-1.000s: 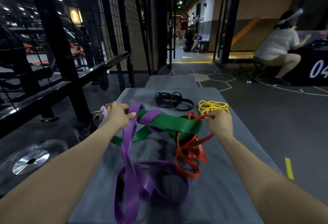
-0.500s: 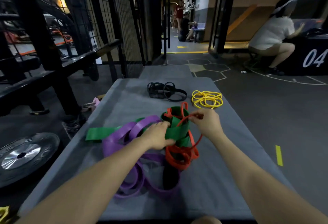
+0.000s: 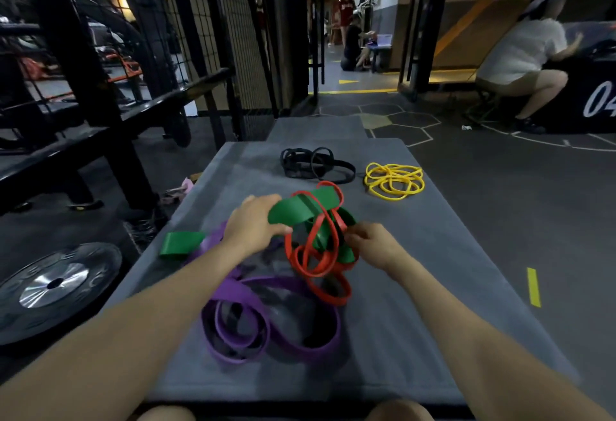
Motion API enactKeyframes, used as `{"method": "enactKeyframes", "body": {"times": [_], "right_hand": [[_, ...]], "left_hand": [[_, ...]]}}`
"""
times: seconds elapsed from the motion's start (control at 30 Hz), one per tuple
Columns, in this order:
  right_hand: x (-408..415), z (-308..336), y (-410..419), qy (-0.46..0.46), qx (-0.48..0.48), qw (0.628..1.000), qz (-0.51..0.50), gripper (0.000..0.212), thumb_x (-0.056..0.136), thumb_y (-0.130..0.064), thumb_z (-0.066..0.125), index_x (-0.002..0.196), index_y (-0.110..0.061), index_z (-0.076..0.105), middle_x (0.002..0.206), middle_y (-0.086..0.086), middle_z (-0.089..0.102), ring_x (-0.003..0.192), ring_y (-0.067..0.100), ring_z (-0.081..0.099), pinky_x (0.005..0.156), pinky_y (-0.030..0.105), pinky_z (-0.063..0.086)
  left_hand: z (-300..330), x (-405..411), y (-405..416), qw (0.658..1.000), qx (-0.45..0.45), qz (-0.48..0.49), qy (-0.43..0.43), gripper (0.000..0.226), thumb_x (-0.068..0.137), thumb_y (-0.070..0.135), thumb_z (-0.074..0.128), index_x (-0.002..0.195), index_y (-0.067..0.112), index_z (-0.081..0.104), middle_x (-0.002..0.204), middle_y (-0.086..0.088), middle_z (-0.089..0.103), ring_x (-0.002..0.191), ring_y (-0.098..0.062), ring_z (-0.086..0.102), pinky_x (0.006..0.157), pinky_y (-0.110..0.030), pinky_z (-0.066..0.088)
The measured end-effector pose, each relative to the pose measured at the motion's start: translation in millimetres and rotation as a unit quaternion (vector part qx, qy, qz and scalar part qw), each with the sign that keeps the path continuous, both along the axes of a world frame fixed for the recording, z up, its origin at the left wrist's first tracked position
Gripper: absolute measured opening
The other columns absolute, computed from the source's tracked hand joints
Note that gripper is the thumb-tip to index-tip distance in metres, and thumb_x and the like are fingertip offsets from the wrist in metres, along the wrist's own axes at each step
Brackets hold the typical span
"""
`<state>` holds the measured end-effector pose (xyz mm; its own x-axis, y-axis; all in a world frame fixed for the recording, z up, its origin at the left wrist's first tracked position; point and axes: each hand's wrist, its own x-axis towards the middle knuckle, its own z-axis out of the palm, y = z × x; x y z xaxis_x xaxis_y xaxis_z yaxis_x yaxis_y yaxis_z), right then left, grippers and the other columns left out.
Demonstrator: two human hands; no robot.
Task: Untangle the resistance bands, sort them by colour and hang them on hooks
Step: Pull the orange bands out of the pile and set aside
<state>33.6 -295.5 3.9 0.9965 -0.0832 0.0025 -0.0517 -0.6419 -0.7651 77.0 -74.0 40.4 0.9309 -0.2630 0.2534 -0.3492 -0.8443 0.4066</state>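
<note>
Dark gym floor [image 3: 500,220], black mesh wall [image 3: 213,20], weight plate [image 3: 56,284]

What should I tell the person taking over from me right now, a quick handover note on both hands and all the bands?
Left hand: grips the wide green band, lifting a loop of it.
Right hand: pinches in the knot where the red band winds through the green.
Purple band: loose loops on the grey mat, nearest you, one end running under the left arm.
Done: black bands and yellow bands lie in separate piles at the far end.
Left: free red from green, clear the purple, then hang everything by colour. No hooks in view.
</note>
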Motion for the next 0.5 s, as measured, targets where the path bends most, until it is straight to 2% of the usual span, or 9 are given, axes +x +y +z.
{"method": "enactKeyframes", "body": {"times": [0.07,0.1,0.2,0.23,0.3,0.37,0.4,0.47,0.5], "right_hand": [[-2.7,-5.2,12.9,0.032,-0.001,0.996,0.08,0.022,0.085,-0.002,0.052,0.103,-0.002,0.065,0.093,0.009,0.064,0.086,0.017,0.053,0.077,0.029,0.048],[-3.6,-9.2,18.9,0.042,-0.032,0.992,0.113,0.027,0.083,-0.006,0.057,0.109,-0.007,0.064,0.101,0.007,0.065,0.091,0.016,0.052,0.082,0.027,0.048],[-3.2,-18.5,28.5,0.062,-0.256,0.954,0.14,0.057,0.074,-0.034,0.072,0.128,-0.028,0.053,0.135,-0.001,0.048,0.124,0.025,0.038,0.108,0.04,0.031],[-4.1,-18.3,29.4,0.051,-0.313,0.938,0.138,0.06,0.073,-0.039,0.072,0.129,-0.03,0.052,0.137,-0.003,0.043,0.128,0.029,0.034,0.11,0.042,0.025],[-5.8,-16.3,28.9,0.018,-0.366,0.923,0.121,0.051,0.076,-0.047,0.068,0.122,-0.028,0.056,0.133,0.001,0.047,0.126,0.031,0.036,0.11,0.039,0.022],[-4.9,-16.6,23.2,-0.018,-0.372,0.923,0.097,0.042,0.081,-0.051,0.06,0.113,-0.024,0.062,0.122,0.007,0.056,0.122,0.03,0.041,0.106,0.035,0.028],[-5.7,-14.6,19.8,-0.029,-0.357,0.93,0.085,0.036,0.085,-0.047,0.058,0.11,-0.022,0.064,0.115,0.01,0.06,0.118,0.031,0.046,0.1,0.034,0.033],[-6.1,-7.3,11.0,-0.06,-0.245,0.967,0.031,0.027,0.088,-0.035,0.058,0.1,-0.013,0.067,0.095,0.017,0.063,0.102,0.034,0.057,0.078,0.034,0.041],[-6.2,-1.8,5.6,-0.07,-0.172,0.983,-0.011,0.025,0.089,-0.031,0.058,0.094,-0.008,0.066,0.087,0.018,0.063,0.094,0.034,0.06,0.07,0.033,0.041]], "left_hand": [[5.1,3.2,10.7,0.998,-0.057,0.013,0.009,0.03,0.07,0.038,0.077,0.084,0.023,0.055,0.079,-0.003,0.059,0.093,-0.027,0.054,0.071,-0.035,0.043],[6.6,4.2,14.8,0.997,-0.078,0.02,0.006,0.031,0.069,0.037,0.078,0.082,0.022,0.054,0.081,-0.008,0.062,0.092,-0.03,0.056,0.07,-0.036,0.043],[9.4,3.4,23.7,0.993,-0.111,0.045,0.004,0.045,0.07,0.029,0.08,0.101,0.004,0.06,0.097,-0.015,0.066,0.098,-0.031,0.058,0.079,-0.038,0.046],[9.7,4.0,27.1,0.992,-0.117,0.046,0.003,0.045,0.07,0.028,0.08,0.102,0.002,0.06,0.096,-0.015,0.067,0.096,-0.032,0.058,0.08,-0.038,0.046],[8.6,6.9,33.8,0.992,-0.119,0.048,0.005,0.038,0.069,0.03,0.08,0.089,0.007,0.058,0.087,-0.013,0.068,0.09,-0.033,0.06,0.076,-0.04,0.048],[7.4,10.0,39.0,0.991,-0.117,0.058,0.013,0.039,0.068,0.032,0.081,0.083,0.007,0.055,0.081,-0.013,0.065,0.085,-0.034,0.059,0.07,-0.041,0.048],[7.0,11.3,40.6,0.991,-0.115,0.062,0.014,0.04,0.068,0.033,0.08,0.083,0.006,0.054,0.079,-0.013,0.064,0.084,-0.034,0.058,0.067,-0.04,0.046],[7.3,12.3,42.4,0.991,-0.111,0.07,0.011,0.042,0.068,0.036,0.08,0.081,0.009,0.051,0.078,-0.015,0.061,0.084,-0.035,0.056,0.064,-0.038,0.043],[6.9,12.7,43.3,0.991,-0.111,0.075,0.01,0.042,0.067,0.036,0.08,0.08,0.011,0.05,0.079,-0.015,0.061,0.086,-0.035,0.055,0.066,-0.039,0.044]]}}
